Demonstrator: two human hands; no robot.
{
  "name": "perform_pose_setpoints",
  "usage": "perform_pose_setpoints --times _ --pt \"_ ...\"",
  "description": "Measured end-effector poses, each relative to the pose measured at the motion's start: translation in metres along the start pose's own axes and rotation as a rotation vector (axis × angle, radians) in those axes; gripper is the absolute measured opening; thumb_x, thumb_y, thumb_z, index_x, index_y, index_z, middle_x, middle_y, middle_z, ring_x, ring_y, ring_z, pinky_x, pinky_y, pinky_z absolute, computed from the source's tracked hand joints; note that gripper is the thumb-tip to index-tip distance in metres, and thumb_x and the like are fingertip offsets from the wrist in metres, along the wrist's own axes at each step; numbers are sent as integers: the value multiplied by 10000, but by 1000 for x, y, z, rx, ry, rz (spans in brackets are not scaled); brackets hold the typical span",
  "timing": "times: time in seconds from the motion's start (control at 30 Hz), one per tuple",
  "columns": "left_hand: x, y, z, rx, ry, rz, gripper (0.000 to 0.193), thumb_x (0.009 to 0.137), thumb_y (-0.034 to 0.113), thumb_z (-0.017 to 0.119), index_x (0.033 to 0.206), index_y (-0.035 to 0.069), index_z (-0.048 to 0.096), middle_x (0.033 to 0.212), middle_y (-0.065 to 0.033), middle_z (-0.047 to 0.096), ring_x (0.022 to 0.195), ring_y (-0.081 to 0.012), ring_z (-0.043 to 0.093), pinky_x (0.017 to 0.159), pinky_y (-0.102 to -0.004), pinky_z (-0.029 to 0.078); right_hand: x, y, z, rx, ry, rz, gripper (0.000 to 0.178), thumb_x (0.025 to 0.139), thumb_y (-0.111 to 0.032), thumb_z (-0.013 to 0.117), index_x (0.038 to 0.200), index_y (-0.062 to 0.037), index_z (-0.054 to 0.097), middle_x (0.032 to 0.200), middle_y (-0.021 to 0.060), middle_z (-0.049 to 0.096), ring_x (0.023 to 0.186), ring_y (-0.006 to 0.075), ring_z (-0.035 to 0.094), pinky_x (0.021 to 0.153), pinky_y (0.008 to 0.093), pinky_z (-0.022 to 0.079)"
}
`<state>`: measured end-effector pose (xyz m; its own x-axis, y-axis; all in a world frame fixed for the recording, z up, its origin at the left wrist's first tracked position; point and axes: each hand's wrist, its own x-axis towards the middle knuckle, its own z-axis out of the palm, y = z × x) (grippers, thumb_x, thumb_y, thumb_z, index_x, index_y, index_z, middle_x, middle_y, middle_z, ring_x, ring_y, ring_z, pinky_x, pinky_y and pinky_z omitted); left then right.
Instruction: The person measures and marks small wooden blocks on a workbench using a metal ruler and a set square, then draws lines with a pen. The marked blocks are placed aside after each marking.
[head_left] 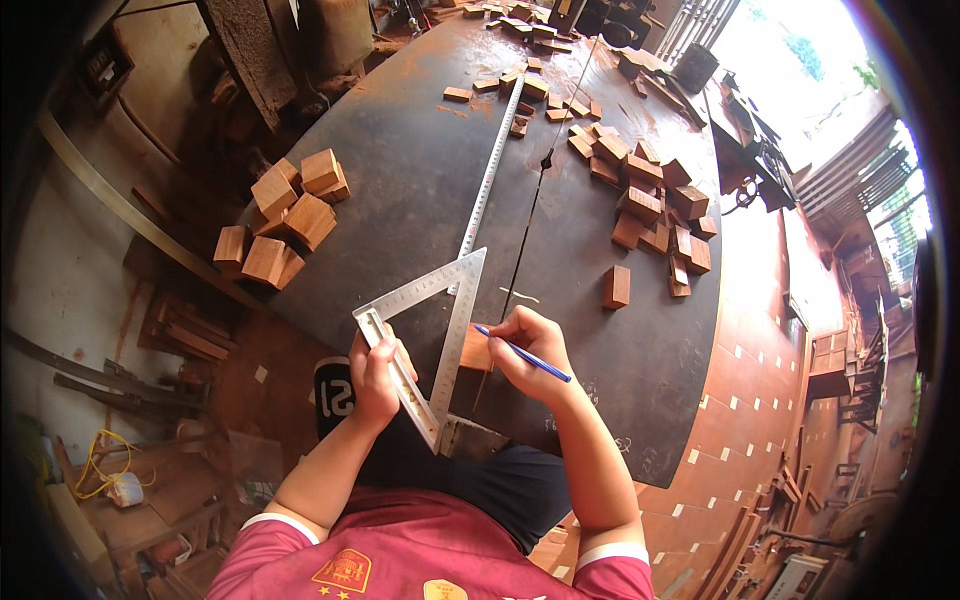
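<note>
Small wooden block [477, 350]: reddish-brown, squared, lies at the near edge of the dark work table [420, 190], partly hidden beneath the right hand [527, 345] and bounded on its left by one arm of the metal triangular square [425, 330]
Right hand: fingers closed around a blue pen [525, 355], tip meeting the block beside the square's arm
Left hand [375, 375]: closed over the square's long lower edge, pressing it down
Square: bright silver, flat, graduated edges, open centre
Steel ruler [490, 175]: long, thin, runs away from the square's apex across the table
Cut wooden blocks: one heap left [285, 215], a larger scatter right [655, 205], one lone piece [616, 286]
Table: round-looking, matt black, rust-dusted at the far end
Room: workshop, terracotta tile floor [760, 420], timber offcuts along the walls
</note>
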<state>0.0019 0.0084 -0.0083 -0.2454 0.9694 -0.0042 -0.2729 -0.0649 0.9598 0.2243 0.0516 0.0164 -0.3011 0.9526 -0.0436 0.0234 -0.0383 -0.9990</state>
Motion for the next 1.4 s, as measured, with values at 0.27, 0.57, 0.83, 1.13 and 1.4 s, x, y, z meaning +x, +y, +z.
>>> perform_pose_setpoints --times 0.27,0.57,0.83,1.13,1.4 --pt "-1 1 0 -2 -14 10 193 942 258 462 943 65 469 591 -47 470 430 -144 470 430 -278 416 2 3 3 -129 77 -71 110 858 -29 671 824 24 581 670 58 647 625 56 601 556 257 479" --pt "-1 1 -3 -26 -52 5 187 960 246 460 910 66 457 580 -62 488 444 -159 500 456 -289 444 2 0 5 -142 107 -53 138 836 -49 701 808 29 591 674 87 673 630 75 631 562 269 501" --pt "-3 1 1 -31 -53 -22 222 929 295 502 891 86 440 591 -43 439 435 -146 460 415 -284 419 3 0 6 -166 136 -57 140 837 -40 691 784 31 583 644 75 652 609 60 599 532 267 474" --pt "-1 -4 -4 -49 -44 -24 242 921 318 515 930 81 467 575 -49 455 437 -142 460 414 -277 403 3 0 6 -173 126 -66 138 836 -38 688 783 32 582 630 69 647 596 58 595 520 267 466" --pt "-2 -1 -4 -43 -25 -53 255 917 333 509 923 81 466 555 -56 465 420 -152 454 418 -285 396 1 -4 6 -195 115 -51 126 848 -26 678 793 24 576 655 53 646 617 49 591 530 255 463"
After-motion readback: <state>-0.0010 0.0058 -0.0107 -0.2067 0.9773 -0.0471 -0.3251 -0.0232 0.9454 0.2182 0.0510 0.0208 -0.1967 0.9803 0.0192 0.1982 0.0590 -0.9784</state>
